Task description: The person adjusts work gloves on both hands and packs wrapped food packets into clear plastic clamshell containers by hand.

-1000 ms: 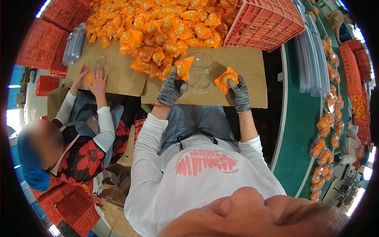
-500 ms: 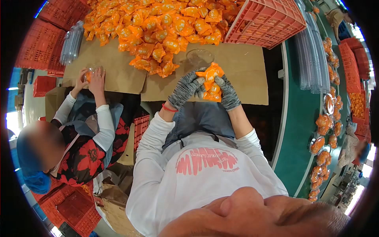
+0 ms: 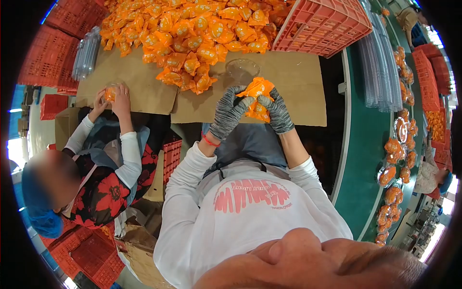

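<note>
My left hand [image 3: 229, 111] and my right hand [image 3: 278, 111], both in grey knitted gloves, are closed around orange-wrapped pieces [image 3: 258, 96] held just over the cardboard's front edge. The fingers of both press on the wrappers from either side; whether there is one piece or two is hard to tell. Behind them a clear plastic container [image 3: 242, 71] lies on the cardboard [image 3: 293, 86]. A big pile of orange-wrapped pieces [image 3: 192, 38] spreads over the back of the work surface.
A tilted red crate [image 3: 327, 26] stands at the back right. Beyond it a green conveyor [image 3: 361, 159] carries stacked clear trays [image 3: 380, 67] and packed orange pieces [image 3: 392, 176]. On the left a co-worker [image 3: 103, 178] holds an orange piece in a clear container [image 3: 110, 93].
My hands have come together from apart, bringing the orange pieces between them. The clear container now lies flat behind my hands. The co-worker has lifted a container with an orange piece.
</note>
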### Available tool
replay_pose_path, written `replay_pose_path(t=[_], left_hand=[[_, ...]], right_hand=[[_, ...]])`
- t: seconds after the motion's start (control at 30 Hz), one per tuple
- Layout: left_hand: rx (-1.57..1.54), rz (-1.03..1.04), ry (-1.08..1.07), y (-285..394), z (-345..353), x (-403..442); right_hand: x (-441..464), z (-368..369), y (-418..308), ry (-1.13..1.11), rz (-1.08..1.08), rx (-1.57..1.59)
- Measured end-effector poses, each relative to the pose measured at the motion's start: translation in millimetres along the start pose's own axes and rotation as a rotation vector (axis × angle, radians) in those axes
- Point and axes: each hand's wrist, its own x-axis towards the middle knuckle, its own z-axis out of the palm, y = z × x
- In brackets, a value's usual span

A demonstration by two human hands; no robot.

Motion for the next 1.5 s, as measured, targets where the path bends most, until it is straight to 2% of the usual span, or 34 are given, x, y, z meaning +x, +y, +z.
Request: replay_pose_path(t=[0.1,0.2,0.4,0.5,0.7,0.8,0.9,1.0,1.1,1.2,1.3,1.4,1.5], left_hand=[[-0.203,-0.016,-0.074,7.4,-0.1,0.8],[-0.079,-0.01,-0.096,7.5,-3.0,3.1],[-0.108,0.058,-0.056,3.2,2.8,0.4],[-0.199,0.004,-0.032,5.5,4.2,-3.3],[-0.03,0.074,0.088,-0.1,6.8,-4.8],[0.058,0.014,0.138,6.8,8.1,-5.0],[-0.245,-0.057,0.138,2.9,8.9,-4.6],[0.878,0.784,0.163,-21.6,-4.4,1.8],[-0.037,-0.169,-0.207,-33.5,-10.4,-4.7],[-0.27,-0.162,0.007,-29.2,-9.1,-7.6],[-0.366,-0.142,-0.101,-13.2,-15.6,2.0],[-0.262,-0.124,-0.425,-8.4,-30.6,-7.2],[-0.211,-0.326,-0.583,9.6,-37.3,-22.7]], right_hand=[[-4.2,1.0,-3.0,-0.036,-0.049,-0.061],[-7.7,1.0,0.3,-0.003,-0.025,-0.091],[-7.0,-8.0,5.3,-0.031,-0.018,-0.051],[-9.0,-12.7,6.2,-0.052,0.021,-0.018],[-10.1,-8.2,6.5,-0.083,0.025,0.015],[-10.8,-1.3,4.8,-0.084,-0.009,-0.016],[-9.2,-3.7,3.9,-0.156,-0.077,-0.057],[-10.8,-8.4,-0.9,-0.187,-0.113,-0.176],[-9.3,-14.8,-6.0,-0.232,-0.066,-0.286],[-7.3,-18.6,-8.6,-0.219,0.042,-0.281],[-6.0,-19.9,-14.1,-0.242,0.045,-0.497],[-16.1,-25.5,-12.6,-0.404,0.301,-0.356],[-27.8,-20.3,-2.4,-0.523,0.305,-0.509]])
